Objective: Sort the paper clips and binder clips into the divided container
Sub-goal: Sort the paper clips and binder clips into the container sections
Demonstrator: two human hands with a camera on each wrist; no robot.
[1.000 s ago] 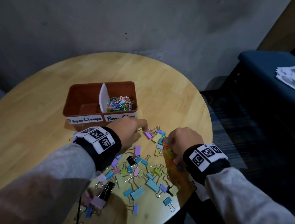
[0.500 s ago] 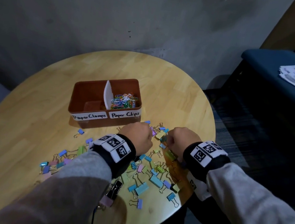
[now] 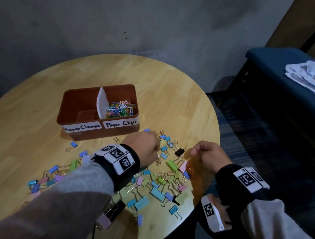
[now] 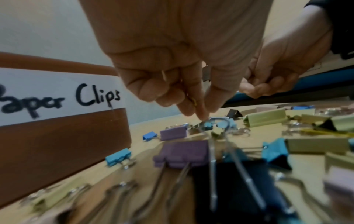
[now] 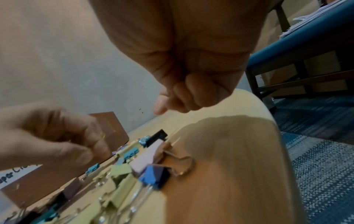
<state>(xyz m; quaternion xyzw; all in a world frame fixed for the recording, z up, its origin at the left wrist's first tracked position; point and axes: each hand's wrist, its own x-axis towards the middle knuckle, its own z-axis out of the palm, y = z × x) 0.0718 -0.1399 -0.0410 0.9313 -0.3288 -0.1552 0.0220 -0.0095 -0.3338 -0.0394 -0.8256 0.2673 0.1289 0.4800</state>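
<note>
on the round table [image 3: 174, 94], both hands curl, the left hand [image 3: 143, 146] fingertips touching binder clips [image 4: 218, 125].

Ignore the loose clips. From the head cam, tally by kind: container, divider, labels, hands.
divided container: 1
white divider: 1
handwritten labels: 2
hands: 2 (left hand, right hand)
Total: 6

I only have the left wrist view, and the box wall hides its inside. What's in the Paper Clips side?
Observer: A heap of coloured paper clips, right of the white divider.
Operator: And the other side?
Observer: Its label reads Paper Clamps; I see nothing sorted into it yet.
Operator: How far does the loose pile spread?
Observer: Binder clips lie scattered across the near half of the table, right up to its near edge.
</note>
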